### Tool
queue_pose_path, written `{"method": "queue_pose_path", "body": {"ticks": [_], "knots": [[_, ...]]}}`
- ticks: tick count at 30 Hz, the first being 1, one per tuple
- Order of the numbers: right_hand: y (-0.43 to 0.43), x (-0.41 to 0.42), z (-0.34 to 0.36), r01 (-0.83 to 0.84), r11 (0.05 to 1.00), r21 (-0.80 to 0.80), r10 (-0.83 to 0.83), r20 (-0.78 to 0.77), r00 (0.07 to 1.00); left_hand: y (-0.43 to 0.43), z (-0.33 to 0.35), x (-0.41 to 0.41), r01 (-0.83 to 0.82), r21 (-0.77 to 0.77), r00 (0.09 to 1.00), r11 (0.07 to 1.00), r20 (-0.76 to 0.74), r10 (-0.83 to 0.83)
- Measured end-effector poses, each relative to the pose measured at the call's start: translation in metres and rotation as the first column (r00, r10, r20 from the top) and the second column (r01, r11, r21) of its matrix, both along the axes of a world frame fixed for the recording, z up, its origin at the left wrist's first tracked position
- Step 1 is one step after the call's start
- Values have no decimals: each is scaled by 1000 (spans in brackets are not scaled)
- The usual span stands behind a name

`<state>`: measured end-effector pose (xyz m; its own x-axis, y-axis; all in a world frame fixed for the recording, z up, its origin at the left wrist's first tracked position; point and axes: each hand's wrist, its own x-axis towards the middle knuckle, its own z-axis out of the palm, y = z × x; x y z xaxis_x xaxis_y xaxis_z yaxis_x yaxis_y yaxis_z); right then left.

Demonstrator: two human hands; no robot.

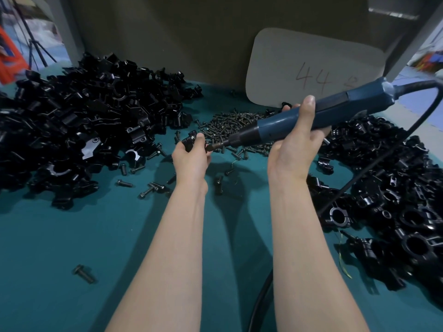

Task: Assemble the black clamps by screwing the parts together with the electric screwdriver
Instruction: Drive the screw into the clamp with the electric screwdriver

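Observation:
My left hand (191,155) grips a small black clamp (189,140) above the table, fingers curled round it. My right hand (293,142) holds the blue electric screwdriver (311,116), thumb up over its body. The tool slants down to the left, and its bit tip (212,147) meets the clamp at my left fingers. A heap of dark screws (237,128) lies just behind both hands. A big pile of loose black clamp parts (79,121) fills the left side. Assembled black clamps (388,200) are piled at the right.
The table has a teal cover (60,259). Stray screws (84,273) lie on it near my left forearm. The screwdriver's black cable (359,178) loops over the right pile and down to the front edge. A grey card marked 44 (309,75) leans against the back wall.

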<state>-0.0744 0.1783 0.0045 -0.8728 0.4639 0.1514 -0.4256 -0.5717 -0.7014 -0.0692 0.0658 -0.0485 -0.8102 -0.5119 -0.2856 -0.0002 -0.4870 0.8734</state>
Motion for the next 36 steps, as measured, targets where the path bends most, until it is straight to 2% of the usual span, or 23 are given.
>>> {"method": "queue_pose_path", "body": {"ticks": [36], "knots": [[-7,3,1,-44,996,84,48,-45,998,-1,-6,-5,22,52,1000,998,0,-22]]}}
